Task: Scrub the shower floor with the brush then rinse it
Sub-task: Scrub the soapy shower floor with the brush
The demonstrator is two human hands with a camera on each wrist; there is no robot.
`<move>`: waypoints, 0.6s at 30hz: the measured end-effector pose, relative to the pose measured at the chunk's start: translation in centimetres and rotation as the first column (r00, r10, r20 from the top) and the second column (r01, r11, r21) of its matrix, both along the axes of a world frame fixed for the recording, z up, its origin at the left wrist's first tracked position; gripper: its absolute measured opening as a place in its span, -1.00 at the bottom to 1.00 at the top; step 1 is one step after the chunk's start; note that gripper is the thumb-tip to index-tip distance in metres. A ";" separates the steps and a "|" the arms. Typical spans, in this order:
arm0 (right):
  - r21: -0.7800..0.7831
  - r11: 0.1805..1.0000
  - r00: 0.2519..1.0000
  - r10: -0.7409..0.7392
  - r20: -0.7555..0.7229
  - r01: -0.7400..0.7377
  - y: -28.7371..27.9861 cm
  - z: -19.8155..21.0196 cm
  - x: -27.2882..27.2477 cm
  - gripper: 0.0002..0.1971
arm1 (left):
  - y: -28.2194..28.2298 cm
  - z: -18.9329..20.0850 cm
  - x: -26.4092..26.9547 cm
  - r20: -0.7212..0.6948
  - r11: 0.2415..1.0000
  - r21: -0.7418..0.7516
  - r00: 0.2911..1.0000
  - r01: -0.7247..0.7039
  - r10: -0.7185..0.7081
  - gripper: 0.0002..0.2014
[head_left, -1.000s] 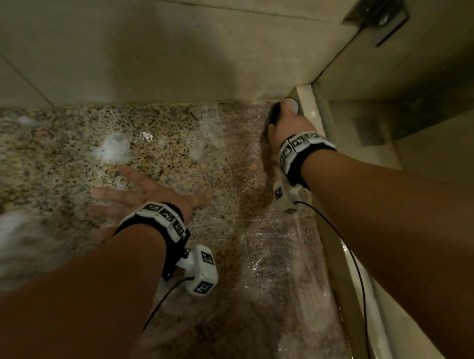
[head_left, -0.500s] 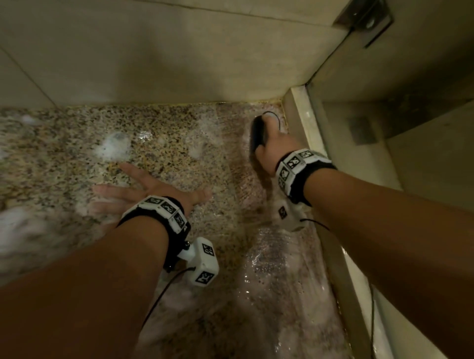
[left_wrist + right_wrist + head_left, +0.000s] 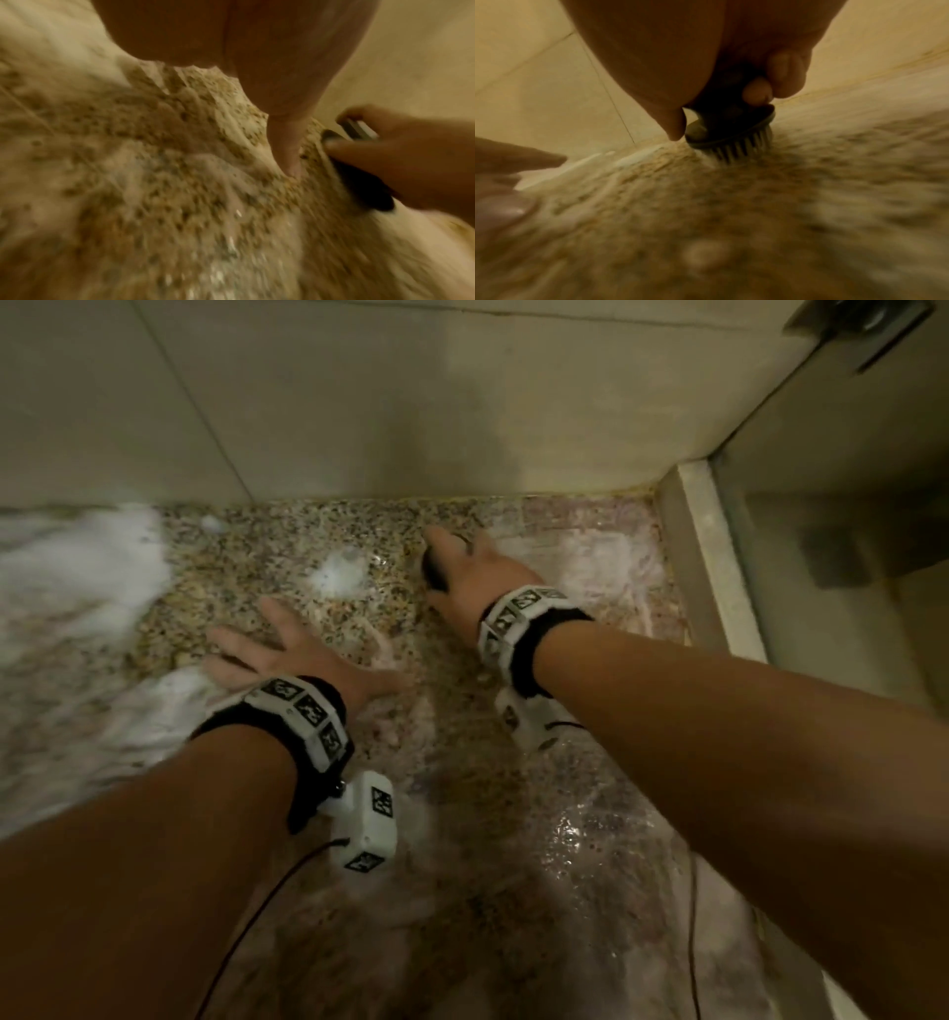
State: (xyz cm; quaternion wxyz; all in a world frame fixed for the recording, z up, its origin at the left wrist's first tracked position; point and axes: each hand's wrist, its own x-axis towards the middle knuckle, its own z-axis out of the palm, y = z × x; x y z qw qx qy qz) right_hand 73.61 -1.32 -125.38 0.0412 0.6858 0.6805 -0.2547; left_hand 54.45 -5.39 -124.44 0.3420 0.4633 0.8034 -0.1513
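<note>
A dark round plastic scrub brush [image 3: 727, 130] is gripped by the curled fingers of the right hand [image 3: 475, 577], bristles pressed onto the wet speckled granite shower floor [image 3: 287, 557] near the beige tiled back wall [image 3: 359, 403]. The left hand [image 3: 277, 654] is laid flat, fingers spread wide (patches of white foam [image 3: 77, 567] alongside).

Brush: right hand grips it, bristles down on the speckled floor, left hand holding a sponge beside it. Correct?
Not quite. The left hand holds no sponge; the head view shows it spread flat, fingers straight, on the speckled floor. The rest stands: the right hand grips the brush, and the right wrist view shows its bristles down on the floor.
</note>
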 end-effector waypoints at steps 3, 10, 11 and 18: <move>0.068 0.992 0.994 -0.104 0.011 0.103 -0.2 -0.1 5.5 -0.41 | 0.6 -0.1 -2.3 -0.016 0.998 -0.034 0.999 -0.053 0.052 0.66; 0.155 0.880 0.894 -0.438 -0.094 0.448 2.1 -0.5 2.9 -0.75 | 0.3 -2.4 -3.2 -0.065 0.998 -0.057 0.998 -0.001 -0.002 0.78; 0.150 0.926 0.937 -0.335 -0.098 0.347 2.0 -0.8 0.3 -0.63 | 0.4 -2.4 -3.2 -0.067 0.998 -0.059 0.998 -0.001 -0.003 0.77; 0.019 0.994 0.994 0.107 0.028 -0.107 -2.4 -0.5 -0.1 -0.32 | 0.2 -2.3 -3.4 -0.030 0.998 -0.066 1.000 0.001 -0.003 0.73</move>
